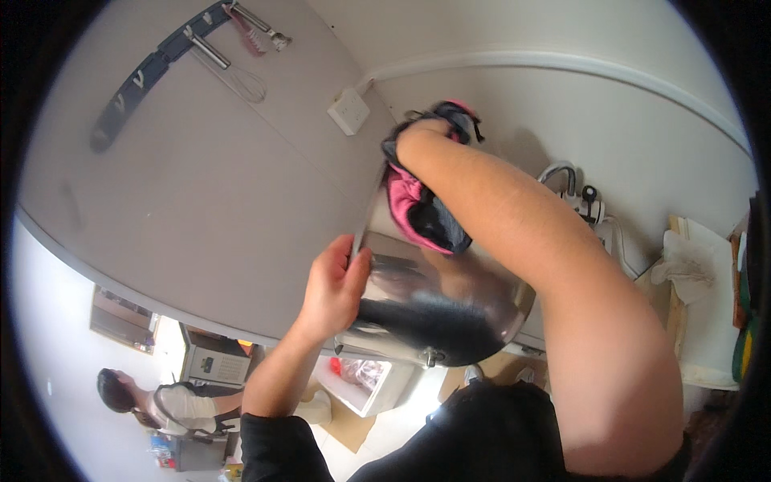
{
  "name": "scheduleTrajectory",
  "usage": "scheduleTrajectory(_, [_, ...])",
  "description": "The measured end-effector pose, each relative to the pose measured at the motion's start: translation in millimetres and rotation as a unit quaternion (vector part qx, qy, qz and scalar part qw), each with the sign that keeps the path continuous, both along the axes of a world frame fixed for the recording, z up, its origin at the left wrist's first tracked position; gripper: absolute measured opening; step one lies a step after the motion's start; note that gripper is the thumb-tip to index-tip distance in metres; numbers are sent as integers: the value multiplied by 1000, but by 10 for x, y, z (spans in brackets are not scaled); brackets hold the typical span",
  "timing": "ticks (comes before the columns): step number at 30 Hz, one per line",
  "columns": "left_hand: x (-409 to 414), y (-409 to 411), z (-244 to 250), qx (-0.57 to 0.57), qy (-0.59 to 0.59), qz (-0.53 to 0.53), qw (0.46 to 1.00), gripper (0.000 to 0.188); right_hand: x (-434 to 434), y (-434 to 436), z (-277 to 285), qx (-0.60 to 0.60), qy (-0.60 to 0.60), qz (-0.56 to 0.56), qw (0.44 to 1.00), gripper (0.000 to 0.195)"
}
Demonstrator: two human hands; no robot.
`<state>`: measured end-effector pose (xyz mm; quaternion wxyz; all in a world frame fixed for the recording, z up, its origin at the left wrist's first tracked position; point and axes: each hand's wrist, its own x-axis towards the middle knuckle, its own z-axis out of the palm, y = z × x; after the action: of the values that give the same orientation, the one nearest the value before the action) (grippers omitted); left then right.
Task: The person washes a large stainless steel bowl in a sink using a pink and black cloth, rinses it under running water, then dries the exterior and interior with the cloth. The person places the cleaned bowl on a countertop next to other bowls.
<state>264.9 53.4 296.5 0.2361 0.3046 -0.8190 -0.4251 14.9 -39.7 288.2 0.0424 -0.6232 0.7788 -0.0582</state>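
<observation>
My left hand [337, 283] grips a thin metal edge [368, 211] that runs up beside a shiny stainless steel vessel [446, 289]. Whether that edge belongs to the vessel or to a separate piece, I cannot tell. Low on the vessel's side sits a small metal fitting [429, 356]. My right hand [430, 128] reaches across, with a pink, black and grey cloth [405, 196] bunched in and around it. The cloth hangs down over the top of the vessel. Blur and fabric hide most of the right fingers.
A hook rail [162, 57] with a whisk [232, 72] hangs on the grey wall panel, near a white socket box [348, 112]. A curved tap [560, 172] stands behind my right forearm. At right lies a crumpled cloth [689, 265]. Another person [181, 406] is at lower left, near an open white bin [367, 385].
</observation>
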Motion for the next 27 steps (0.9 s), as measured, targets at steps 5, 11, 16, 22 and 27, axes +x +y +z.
scheduleTrajectory(5, [319,-27,-105,-5,7,12,1000,14,398,168,-125,-9,-125,163,979,30])
scheduleTrajectory(11, [20,10,-51,-26,15,-40,999,12,93,447,-114,-104,-179,63,976,29])
scheduleTrajectory(16, [272,-295,-224,18,19,47,999,16,1075,789,-158,-121,-209,31,970,28])
scheduleTrajectory(22, [36,-383,-140,50,9,50,997,17,866,1545,-1079,-304,-125,127,936,62])
scheduleTrajectory(27, [-99,-233,-28,66,-30,44,996,16,568,1833,-1683,-366,-351,-52,860,43])
